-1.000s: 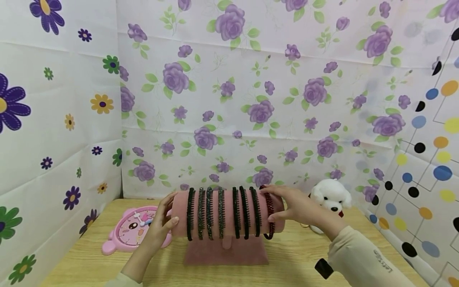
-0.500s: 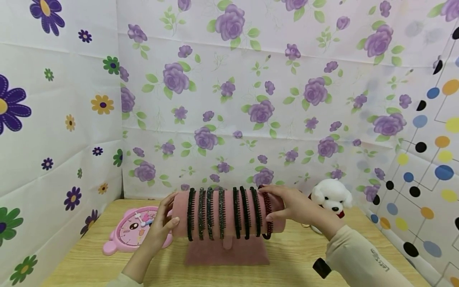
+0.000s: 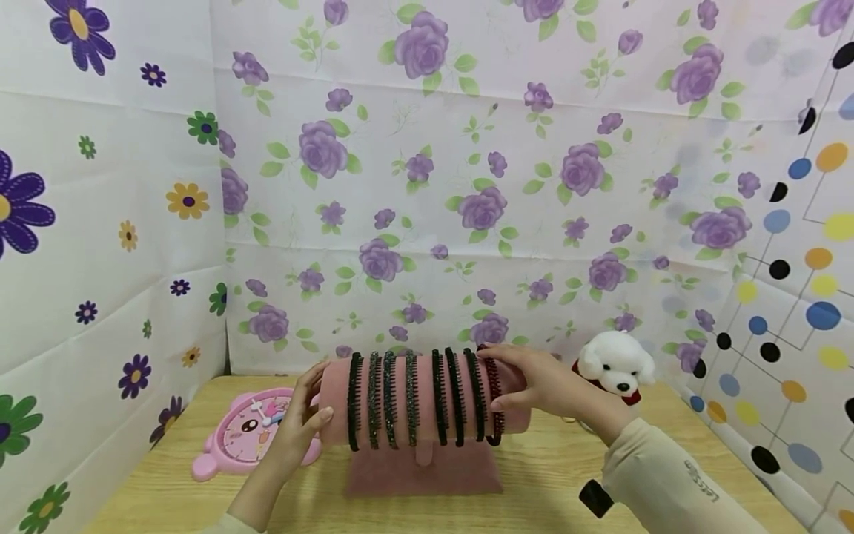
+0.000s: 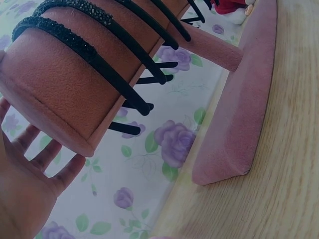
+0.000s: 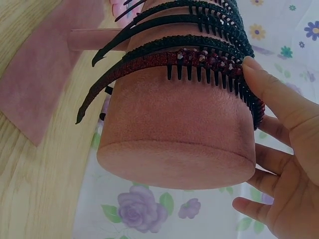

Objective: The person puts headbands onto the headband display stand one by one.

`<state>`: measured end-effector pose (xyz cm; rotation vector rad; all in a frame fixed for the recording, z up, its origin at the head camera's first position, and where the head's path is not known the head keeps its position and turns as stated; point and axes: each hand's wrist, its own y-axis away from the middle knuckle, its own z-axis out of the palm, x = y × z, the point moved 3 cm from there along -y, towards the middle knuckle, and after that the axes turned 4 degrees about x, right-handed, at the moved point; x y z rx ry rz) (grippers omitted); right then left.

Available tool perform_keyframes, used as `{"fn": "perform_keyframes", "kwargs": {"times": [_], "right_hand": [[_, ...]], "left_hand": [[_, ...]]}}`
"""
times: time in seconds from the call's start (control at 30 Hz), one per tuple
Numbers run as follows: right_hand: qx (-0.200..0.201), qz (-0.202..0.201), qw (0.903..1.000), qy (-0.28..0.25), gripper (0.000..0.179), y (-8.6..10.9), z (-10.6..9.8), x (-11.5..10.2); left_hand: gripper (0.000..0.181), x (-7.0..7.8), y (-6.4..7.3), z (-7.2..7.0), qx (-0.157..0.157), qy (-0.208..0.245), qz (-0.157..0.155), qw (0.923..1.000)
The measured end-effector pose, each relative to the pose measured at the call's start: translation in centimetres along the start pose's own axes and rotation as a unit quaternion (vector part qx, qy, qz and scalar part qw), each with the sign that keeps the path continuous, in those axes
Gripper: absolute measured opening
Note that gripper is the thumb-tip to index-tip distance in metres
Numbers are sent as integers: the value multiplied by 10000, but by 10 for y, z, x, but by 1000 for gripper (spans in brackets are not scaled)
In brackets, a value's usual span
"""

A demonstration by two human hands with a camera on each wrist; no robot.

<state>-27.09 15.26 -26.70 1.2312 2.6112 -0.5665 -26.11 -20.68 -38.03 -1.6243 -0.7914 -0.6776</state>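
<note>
A pink velvety headband display stand (image 3: 425, 400) has a horizontal roll on a sloped base. Across the roll sit several dark toothed headbands (image 3: 457, 397), some with glitter. Nearest its right end is a dark red beaded headband (image 5: 192, 59), close beside a black one. My right hand (image 3: 543, 382) pinches this red headband, thumb in front and fingers over the top, with other fingers behind the roll in the right wrist view. At the roll's left end, my left hand (image 3: 291, 434) holds the stand, thumb toward me and fingers around the far side.
A pink cartoon clock (image 3: 240, 437) lies on the wooden table (image 3: 534, 512) behind my left forearm. Behind my right forearm sits a white plush dog (image 3: 614, 363). Patterned cloth walls (image 3: 434, 297) enclose the back and sides. A black object (image 3: 596, 498) is at the right sleeve.
My right hand has slid the red headband slightly left along the roll, closer to the neighbouring black headband. The left hand keeps its place on the stand.
</note>
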Motion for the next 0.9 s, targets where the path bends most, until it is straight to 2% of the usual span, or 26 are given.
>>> {"fn": "perform_keyframes", "kwargs": {"times": [0.3,0.43,0.73,0.8,0.9], "right_hand": [[118,116,9994,-320,86,-7,7,-2],[187,193,9990,-345,87,-5,8,-1],[398,85,9987,-295,87,9,3,6],[477,199,9983,-265,88,14,2,10],[743,294,9968,104,90,24,1,18]], "left_hand": [[63,2,4,-9,66,-210,56,9997],[62,2,2,-11,-13,-344,-97,9994],[64,7,-10,-12,-155,-1058,-163,9941],[64,7,-11,-12,-180,-1244,-127,9920],[66,6,-15,-12,-187,-1561,60,9876]]}}
